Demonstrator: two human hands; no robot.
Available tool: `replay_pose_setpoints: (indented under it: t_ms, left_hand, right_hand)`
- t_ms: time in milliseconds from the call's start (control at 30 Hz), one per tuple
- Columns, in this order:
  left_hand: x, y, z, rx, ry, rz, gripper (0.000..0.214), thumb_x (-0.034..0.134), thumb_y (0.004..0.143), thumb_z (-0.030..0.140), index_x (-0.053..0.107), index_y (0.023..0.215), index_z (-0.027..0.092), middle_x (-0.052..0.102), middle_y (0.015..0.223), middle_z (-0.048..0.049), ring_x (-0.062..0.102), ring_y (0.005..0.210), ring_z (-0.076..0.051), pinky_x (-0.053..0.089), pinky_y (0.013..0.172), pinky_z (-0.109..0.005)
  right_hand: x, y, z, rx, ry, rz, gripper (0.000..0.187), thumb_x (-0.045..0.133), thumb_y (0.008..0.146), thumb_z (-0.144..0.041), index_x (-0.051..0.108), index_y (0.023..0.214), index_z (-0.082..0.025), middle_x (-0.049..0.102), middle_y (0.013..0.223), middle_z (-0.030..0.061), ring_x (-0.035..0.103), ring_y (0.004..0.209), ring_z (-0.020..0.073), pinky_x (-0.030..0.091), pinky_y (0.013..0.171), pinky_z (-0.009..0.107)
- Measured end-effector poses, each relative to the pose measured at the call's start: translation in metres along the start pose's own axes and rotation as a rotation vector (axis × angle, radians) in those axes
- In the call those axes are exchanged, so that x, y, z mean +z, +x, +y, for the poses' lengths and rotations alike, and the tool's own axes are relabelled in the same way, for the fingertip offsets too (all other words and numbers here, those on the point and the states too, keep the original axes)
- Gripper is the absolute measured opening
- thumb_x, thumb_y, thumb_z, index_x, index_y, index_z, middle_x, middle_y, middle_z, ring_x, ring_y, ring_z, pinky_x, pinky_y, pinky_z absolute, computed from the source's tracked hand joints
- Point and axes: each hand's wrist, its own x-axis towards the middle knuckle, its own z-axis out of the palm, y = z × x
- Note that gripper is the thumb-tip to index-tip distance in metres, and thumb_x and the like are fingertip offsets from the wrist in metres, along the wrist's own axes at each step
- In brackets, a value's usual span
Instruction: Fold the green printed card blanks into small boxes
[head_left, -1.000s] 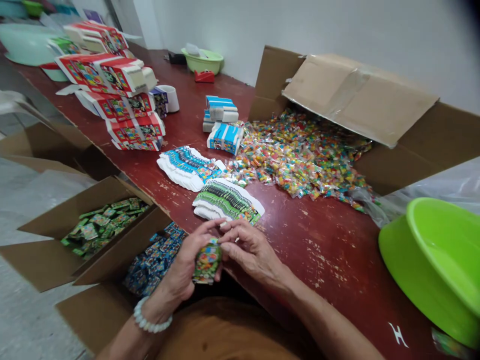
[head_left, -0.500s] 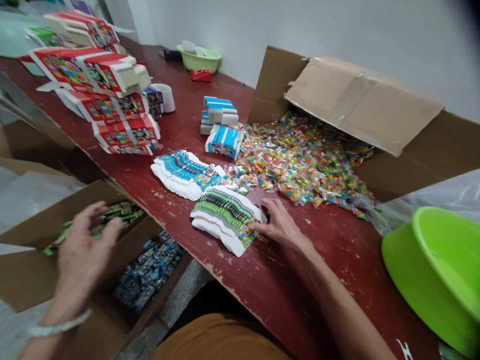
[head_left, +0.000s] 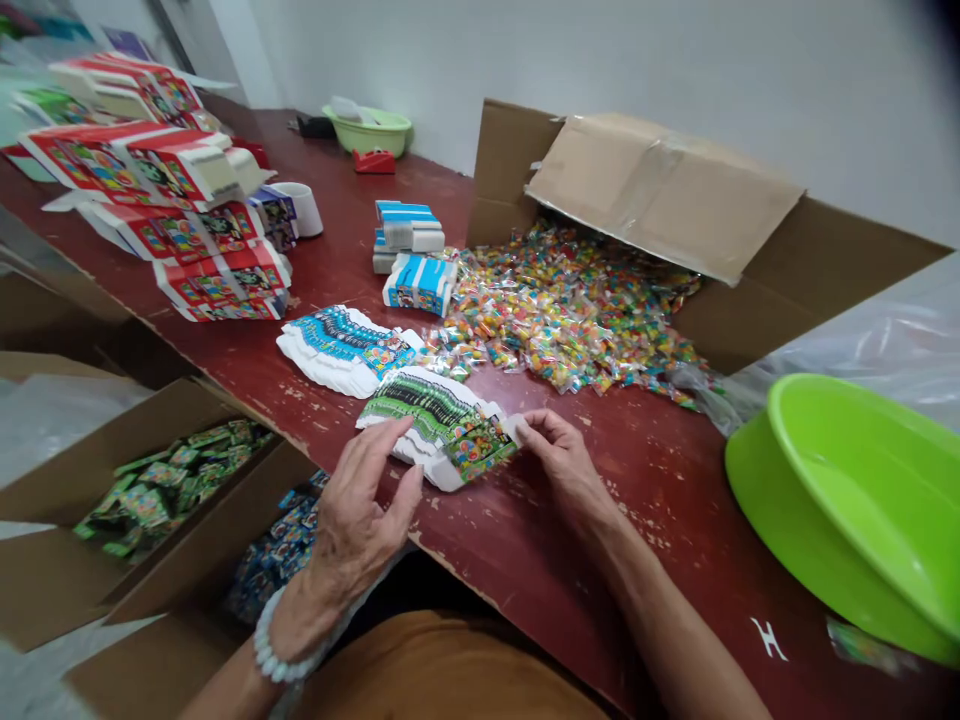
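A fanned row of flat green printed cartons (head_left: 431,415) lies near the table's front edge. My right hand (head_left: 562,460) pinches the white end flap of the rightmost green carton (head_left: 480,445) between thumb and fingers. At the near left side of the row hovers my left hand (head_left: 367,505), thumb and fingers apart, holding nothing. A similar fan of blue cartons (head_left: 345,345) rests just behind and to the left. Beyond it spreads a heap of small wrapped candies (head_left: 555,310), spilling out of a cardboard box (head_left: 660,195) tipped on its side.
Bundles of red cartons (head_left: 217,280) are stacked at the left, blue bundles (head_left: 420,285) at mid-table. A lime green basin (head_left: 795,500) stands at the right. Below the table edge, open boxes hold filled green packets (head_left: 172,480) and blue packets (head_left: 277,545).
My left hand has moved right, from above the box of green packets to the green cartons. My right hand has taken hold of the end carton's flap. The view has shifted slightly.
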Motion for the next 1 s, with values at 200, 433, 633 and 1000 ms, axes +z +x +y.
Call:
replay_pose_setpoints:
  t_ms: [200, 433, 633, 1000]
  left_hand:
    - [0.012, 0.001, 0.029, -0.634, -0.892, -0.839, 0.052, 0.072, 0.077, 0.052, 0.066, 0.114, 0.016, 0.073, 0.105, -0.013, 0.07, 0.091, -0.026, 0.053, 0.083, -0.035]
    - [0.029, -0.017, 0.019, -0.677, -1.179, -0.872, 0.056, 0.078, 0.066, 0.063, 0.07, 0.085, 0.011, 0.07, 0.073, -0.0086, 0.066, 0.059, -0.018, 0.052, 0.063, -0.028]
    - [0.024, -0.014, 0.02, -0.647, -1.032, -0.96, 0.058, 0.083, 0.06, 0.061, 0.072, 0.082, 0.008, 0.068, 0.071, -0.0092, 0.066, 0.061, -0.019, 0.049, 0.064, -0.026]
    - [0.025, -0.013, 0.013, -0.68, -0.989, -1.002, 0.052, 0.081, 0.065, 0.056, 0.066, 0.088, 0.011, 0.068, 0.074, -0.0071, 0.067, 0.058, -0.018, 0.048, 0.059, -0.025]
  right_hand:
    - [0.001, -0.02, -0.044, -0.086, 0.083, -0.331, 0.025, 0.069, 0.084, -0.043, 0.063, 0.088, -0.019, 0.064, 0.081, -0.0002, 0.058, 0.073, 0.0132, 0.048, 0.072, 0.027]
    - [0.016, -0.046, -0.048, -0.532, -0.407, -0.08, 0.027, 0.067, 0.086, -0.028, 0.057, 0.11, -0.023, 0.056, 0.112, 0.008, 0.055, 0.101, 0.0209, 0.048, 0.086, 0.036]
    - [0.012, -0.05, -0.057, -0.528, -0.581, -0.325, 0.017, 0.072, 0.081, -0.026, 0.059, 0.09, -0.02, 0.06, 0.092, 0.004, 0.057, 0.083, 0.0181, 0.046, 0.07, 0.03]
    - [0.012, -0.06, -0.056, -0.381, -0.519, -0.341, 0.011, 0.065, 0.079, -0.012, 0.056, 0.079, -0.02, 0.06, 0.078, 0.0001, 0.054, 0.066, 0.0128, 0.04, 0.06, 0.024]
